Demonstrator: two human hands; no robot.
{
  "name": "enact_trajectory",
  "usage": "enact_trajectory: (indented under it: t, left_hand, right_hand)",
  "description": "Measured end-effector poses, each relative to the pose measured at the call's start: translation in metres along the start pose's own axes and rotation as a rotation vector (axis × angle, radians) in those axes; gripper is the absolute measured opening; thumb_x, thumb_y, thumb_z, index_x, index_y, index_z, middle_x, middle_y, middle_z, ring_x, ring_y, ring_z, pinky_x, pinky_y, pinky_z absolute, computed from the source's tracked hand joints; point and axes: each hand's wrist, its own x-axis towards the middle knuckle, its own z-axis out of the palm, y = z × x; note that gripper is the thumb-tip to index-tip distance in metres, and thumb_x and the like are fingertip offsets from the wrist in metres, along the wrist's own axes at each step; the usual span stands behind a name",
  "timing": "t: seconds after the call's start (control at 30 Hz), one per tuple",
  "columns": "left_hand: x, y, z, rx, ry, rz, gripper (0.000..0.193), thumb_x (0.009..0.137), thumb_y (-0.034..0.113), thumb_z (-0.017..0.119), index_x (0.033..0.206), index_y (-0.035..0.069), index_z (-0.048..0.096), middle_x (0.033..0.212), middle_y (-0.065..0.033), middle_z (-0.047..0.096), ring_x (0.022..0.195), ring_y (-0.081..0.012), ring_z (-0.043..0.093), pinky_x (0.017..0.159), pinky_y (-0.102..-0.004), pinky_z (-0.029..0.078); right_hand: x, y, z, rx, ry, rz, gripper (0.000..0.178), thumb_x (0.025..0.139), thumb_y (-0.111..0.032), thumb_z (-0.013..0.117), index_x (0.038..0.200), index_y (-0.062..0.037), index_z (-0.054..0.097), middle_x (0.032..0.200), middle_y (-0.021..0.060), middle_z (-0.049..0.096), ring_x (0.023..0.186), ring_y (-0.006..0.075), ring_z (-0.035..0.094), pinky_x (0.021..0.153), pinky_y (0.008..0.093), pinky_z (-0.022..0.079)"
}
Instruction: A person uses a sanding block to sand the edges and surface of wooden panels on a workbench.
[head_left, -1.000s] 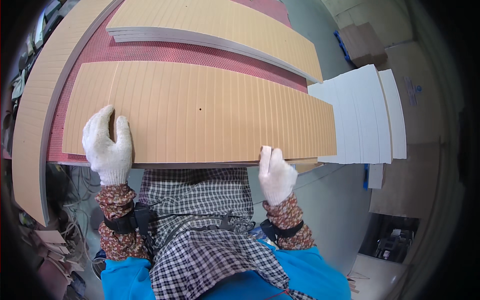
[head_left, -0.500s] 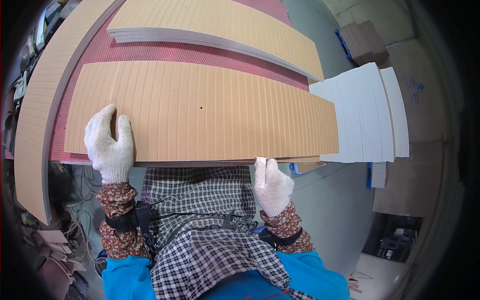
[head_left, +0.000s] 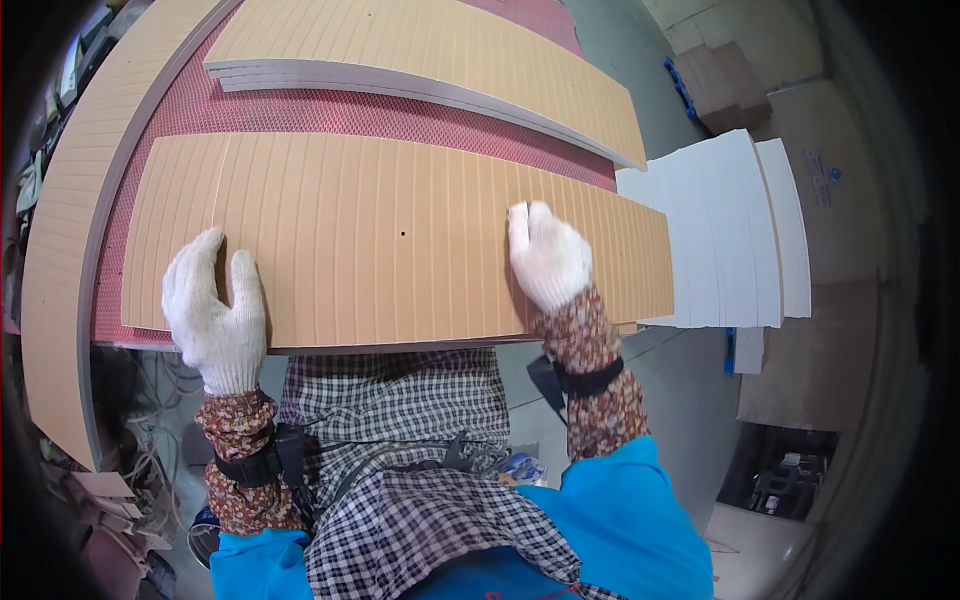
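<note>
A long tan grooved panel (head_left: 330, 240) with a small dark hole lies across the red mesh surface in front of me. Near its left end my left hand (head_left: 212, 315), in a white knit glove, rests on the panel with thumb and fingers apart, holding nothing. My right hand (head_left: 548, 256), gloved the same way, is on the right half of the panel, well in from the near edge. Its fingers are drawn together, and whatever they may grip is hidden. Both wrists carry dark straps over flowered sleeves.
Stacked grooved panels (head_left: 430, 50) lie beyond on the red mesh (head_left: 300, 112). Another long tan board (head_left: 75, 240) runs down the left side. White panels (head_left: 715, 230) are piled at the right. Cables (head_left: 155, 420) hang at lower left, and brown boards (head_left: 715, 85) stand farther off.
My right hand has moved from the panel's near edge up and inward onto its face. A pale piece visible at its fingertips before is now hidden. My left hand stays in place on the panel.
</note>
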Motion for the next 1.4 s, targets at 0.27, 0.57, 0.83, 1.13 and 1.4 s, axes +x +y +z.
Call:
enact_trajectory:
  t: [0.27, 0.57, 0.83, 1.13, 1.4]
  left_hand:
    - [0.0, 0.002, -0.002, 0.006, 0.006, 0.005, 0.032, 0.096, 0.015, 0.072, 0.124, -0.001, 0.071, 0.124, -0.0187, 0.071, 0.12, -0.0341, 0.065, 0.106, -0.0445, 0.049]
    - [-0.002, -0.001, -0.001, -0.013, 0.033, 0.018, 0.032, 0.096, 0.015, 0.072, 0.124, -0.001, 0.071, 0.124, -0.0189, 0.071, 0.12, -0.0343, 0.065, 0.106, -0.0444, 0.049]
    - [-0.002, -0.004, 0.001, 0.018, 0.018, 0.006, 0.034, 0.098, 0.02, 0.071, 0.125, 0.001, 0.071, 0.124, -0.0181, 0.071, 0.121, -0.0336, 0.064, 0.107, -0.0453, 0.049]
    - [-0.002, -0.001, 0.004, -0.013, 0.06, 0.008, 0.032, 0.093, 0.018, 0.075, 0.12, 0.001, 0.073, 0.119, -0.017, 0.073, 0.117, -0.0349, 0.066, 0.105, -0.0462, 0.05]
    - [-0.002, -0.004, 0.004, -0.018, 0.053, 0.017, 0.033, 0.092, 0.017, 0.074, 0.121, 0.001, 0.072, 0.119, -0.017, 0.073, 0.118, -0.0344, 0.065, 0.105, -0.0461, 0.049]
  right_hand:
    - [0.123, 0.045, 0.033, -0.018, -0.145, 0.016, 0.041, 0.107, -0.032, 0.039, 0.111, -0.0035, 0.068, 0.119, 0.0224, 0.072, 0.111, 0.0414, 0.071, 0.092, 0.0542, 0.058]
    - [0.068, 0.017, 0.016, 0.023, -0.084, 0.086, 0.04, 0.11, -0.032, 0.038, 0.107, -0.0017, 0.064, 0.104, 0.0267, 0.074, 0.095, 0.0448, 0.074, 0.086, 0.0545, 0.06]
    - [-0.073, -0.029, -0.01, -0.04, 0.001, 0.054, 0.016, 0.103, -0.015, 0.05, 0.104, -0.0066, 0.063, 0.088, 0.0117, 0.062, 0.062, 0.0257, 0.072, 0.051, 0.0371, 0.056]
    - [-0.146, -0.049, -0.001, 0.199, 0.084, 0.288, 0.019, 0.107, -0.022, 0.059, 0.103, -0.0048, 0.065, 0.065, 0.0117, 0.063, 0.054, 0.0273, 0.069, 0.047, 0.0397, 0.053]
    - [-0.138, -0.062, -0.021, 0.175, 0.027, 0.185, 0.016, 0.107, -0.022, 0.058, 0.104, -0.008, 0.063, 0.076, 0.01, 0.062, 0.058, 0.0272, 0.069, 0.049, 0.039, 0.054]
